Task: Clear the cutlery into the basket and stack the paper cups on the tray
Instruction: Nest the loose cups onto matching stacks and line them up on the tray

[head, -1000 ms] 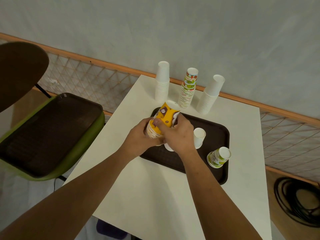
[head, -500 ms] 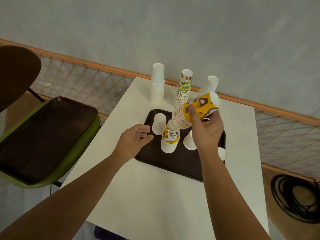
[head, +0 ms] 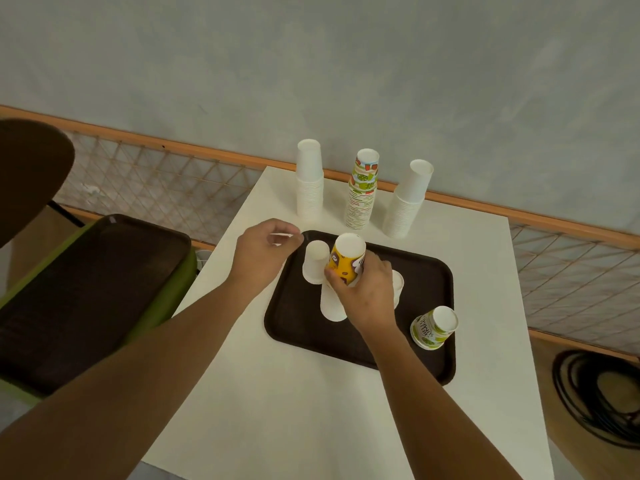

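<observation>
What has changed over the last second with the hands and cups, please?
The left hand let go of the yellow stack and moved to the far left corner of the tray. The right hand swung the stack up and right, then brought it back down over the tray's middle, still gripping it. The three back stacks and green cup stayed put.

Legible text on one item only: the green-and-white paper cup at the right edge of the tray carries dark lettering running sideways, reading approximately "SUMMER", with a smaller line beside it unreadable; print on the yellow cup is not decipherable.
</observation>
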The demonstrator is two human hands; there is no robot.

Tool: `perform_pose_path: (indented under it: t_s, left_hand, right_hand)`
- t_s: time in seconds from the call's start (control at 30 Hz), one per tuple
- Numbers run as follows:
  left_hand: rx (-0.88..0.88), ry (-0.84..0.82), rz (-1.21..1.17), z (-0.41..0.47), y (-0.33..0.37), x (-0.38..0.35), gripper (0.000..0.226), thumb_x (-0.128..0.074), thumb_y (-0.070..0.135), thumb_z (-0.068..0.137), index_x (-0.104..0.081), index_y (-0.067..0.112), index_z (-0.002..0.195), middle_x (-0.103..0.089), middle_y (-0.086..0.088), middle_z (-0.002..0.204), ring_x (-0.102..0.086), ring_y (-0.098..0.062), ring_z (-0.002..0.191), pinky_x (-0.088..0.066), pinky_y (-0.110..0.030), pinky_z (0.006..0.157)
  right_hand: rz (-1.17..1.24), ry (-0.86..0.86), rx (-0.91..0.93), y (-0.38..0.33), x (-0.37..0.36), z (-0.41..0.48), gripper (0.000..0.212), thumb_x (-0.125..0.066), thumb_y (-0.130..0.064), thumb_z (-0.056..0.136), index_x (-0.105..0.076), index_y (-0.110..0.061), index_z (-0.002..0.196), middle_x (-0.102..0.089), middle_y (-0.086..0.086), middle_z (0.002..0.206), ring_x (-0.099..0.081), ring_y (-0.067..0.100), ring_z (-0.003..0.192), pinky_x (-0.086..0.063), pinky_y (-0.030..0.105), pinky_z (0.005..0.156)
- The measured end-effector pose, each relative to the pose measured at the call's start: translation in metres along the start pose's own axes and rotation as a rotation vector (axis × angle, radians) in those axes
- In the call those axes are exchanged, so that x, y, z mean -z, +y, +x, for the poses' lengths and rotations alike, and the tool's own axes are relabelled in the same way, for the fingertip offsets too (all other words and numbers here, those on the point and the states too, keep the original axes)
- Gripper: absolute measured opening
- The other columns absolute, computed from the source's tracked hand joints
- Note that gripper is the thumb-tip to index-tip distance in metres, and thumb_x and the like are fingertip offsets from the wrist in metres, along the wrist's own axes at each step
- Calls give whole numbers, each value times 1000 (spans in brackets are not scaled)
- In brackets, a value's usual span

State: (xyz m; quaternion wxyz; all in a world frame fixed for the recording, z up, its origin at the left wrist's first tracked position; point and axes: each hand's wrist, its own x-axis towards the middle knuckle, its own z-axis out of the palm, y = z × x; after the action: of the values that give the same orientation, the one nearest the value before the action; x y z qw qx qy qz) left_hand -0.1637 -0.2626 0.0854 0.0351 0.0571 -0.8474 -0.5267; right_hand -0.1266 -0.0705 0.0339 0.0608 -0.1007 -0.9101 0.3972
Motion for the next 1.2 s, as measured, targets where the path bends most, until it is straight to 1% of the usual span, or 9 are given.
perform_pose_path:
  t_s: [0.2, 0.33, 0.43, 0.57, 0.67, 0.83, 1.0, 1.1, 1.2]
  left_hand:
    - [-59, 19, -8, 40, 32, -10, 21, -77, 30, 89, -69, 25, 108, -71, 14, 109, -67, -4, 97, -50, -19, 84]
    - [-51, 35, -21, 70, 45, -22, 24, -76, 29, 89, -67, 27, 111, -70, 14, 109, -66, -3, 97, -48, -18, 81]
    - [-48, 57, -28, 91, 46, -30, 33, -78, 27, 88, -64, 26, 118, -69, 13, 111, -66, -4, 96, -49, -16, 80]
    - [-4, 137, -53, 120, 36, -35, 46, -81, 24, 85, -58, 21, 125, -66, 6, 115, -67, -11, 98, -48, -11, 72]
    - [47, 181, -59, 147, 13, -41, 60, -87, 22, 79, -50, 21, 127, -62, 4, 115, -66, -15, 100, -50, -12, 71]
    - [125, 145, -14, 191, -45, -62, 84, -94, 29, 68, -44, 23, 135, -57, 1, 125, -62, -18, 108, -54, -26, 84]
    - [187, 8, 46, 215, -102, -86, 104, -97, 33, 63, -36, 24, 146, -51, 1, 135, -54, -20, 118, -50, -35, 98]
    - [225, -72, 62, 229, -123, -98, 111, -97, 33, 62, -32, 24, 150, -52, 2, 136, -54, -20, 121, -49, -43, 106]
    - [220, -117, 109, 241, -132, -113, 114, -97, 35, 62, -29, 23, 152, -54, 4, 136, -53, -15, 120, -47, -34, 103]
  right_hand:
    - [-15, -141, 76, 5, 18, 2, 94, -71, -71, 71, -37, -26, 147, -51, -6, 139, -44, 16, 127, -43, 43, 107]
    - [-15, -308, 111, -1, 56, 14, 113, -72, -77, 66, -19, -34, 156, -30, -10, 157, -26, 14, 143, -32, 43, 114]
    - [245, -342, 127, -17, 92, 33, 93, -64, -77, 74, -24, -46, 152, -30, -23, 156, -30, -1, 141, -33, 31, 111]
    - [534, -223, 87, -48, 111, 85, 48, -47, -48, 98, -47, -36, 145, -51, -28, 136, -45, -20, 119, -37, 0, 87]
    - [468, -248, 92, -67, 85, 138, 45, -46, -41, 104, -43, -33, 148, -50, -22, 141, -49, -7, 121, -35, 11, 97]
    - [176, -311, 171, -84, 7, 211, 72, -61, -41, 96, -27, -21, 156, -42, 0, 156, -41, 18, 142, -36, 35, 115]
    - [173, -307, 137, -84, -52, 255, 94, -72, -43, 89, -14, -17, 158, -38, 5, 158, -41, 26, 142, -37, 36, 110]
    - [213, -308, 118, -79, -80, 273, 97, -79, -48, 81, -23, -18, 155, -50, 4, 147, -50, 25, 133, -42, 33, 100]
    - [241, -276, 136, -73, -100, 280, 85, -82, -50, 76, -39, -20, 143, -56, -8, 121, -57, 18, 112, -44, 26, 82]
